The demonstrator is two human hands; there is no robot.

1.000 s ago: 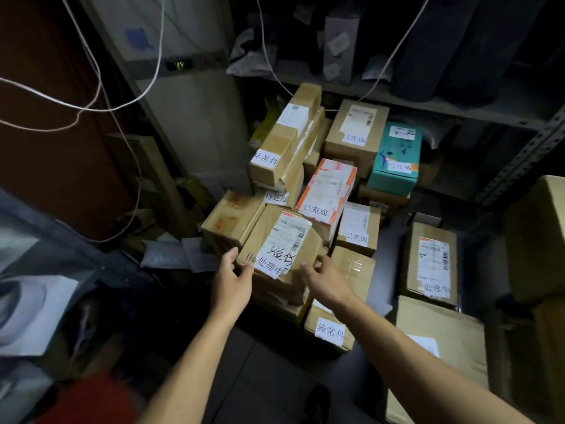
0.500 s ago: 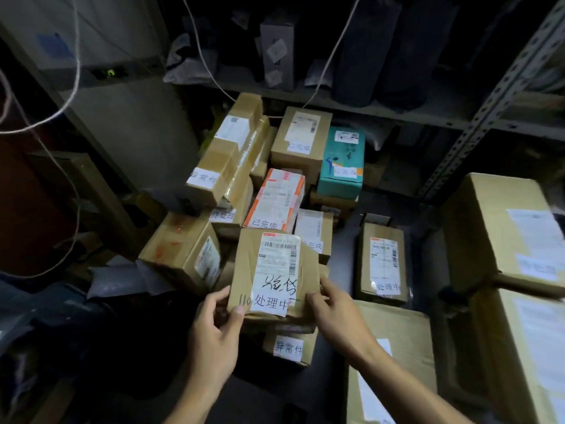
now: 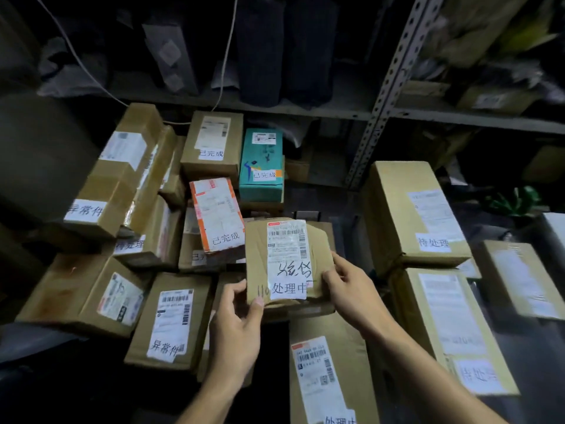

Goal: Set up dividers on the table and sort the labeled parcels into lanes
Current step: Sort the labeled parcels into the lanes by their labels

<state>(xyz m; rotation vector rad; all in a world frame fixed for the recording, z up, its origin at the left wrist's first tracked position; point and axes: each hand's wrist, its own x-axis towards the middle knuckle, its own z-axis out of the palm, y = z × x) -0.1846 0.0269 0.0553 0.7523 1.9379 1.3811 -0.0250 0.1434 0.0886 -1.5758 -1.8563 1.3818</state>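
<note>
A flat brown parcel (image 3: 260, 255) with a white barcode label and handwriting is lifted above a pile of labeled cardboard parcels. My left hand (image 3: 237, 335) grips its lower left corner. Its right edge is pinched by my right hand (image 3: 351, 289). Around it lie a red-striped parcel (image 3: 217, 214), a teal box (image 3: 262, 165), a brown box (image 3: 171, 319) at lower left and a long box (image 3: 119, 172) leaning at the left. No dividers or table are in view.
Big cartons (image 3: 409, 209) stack at the right, another carton (image 3: 327, 371) lies below my right arm. A perforated metal shelf post (image 3: 385, 87) rises at upper right; the shelf (image 3: 275, 108) above holds dark bags. White cables (image 3: 226, 50) hang down.
Both hands closed on the handwritten parcel and lifted it off the pile toward me and to the right. The view swung right, bringing the right cartons into sight.
</note>
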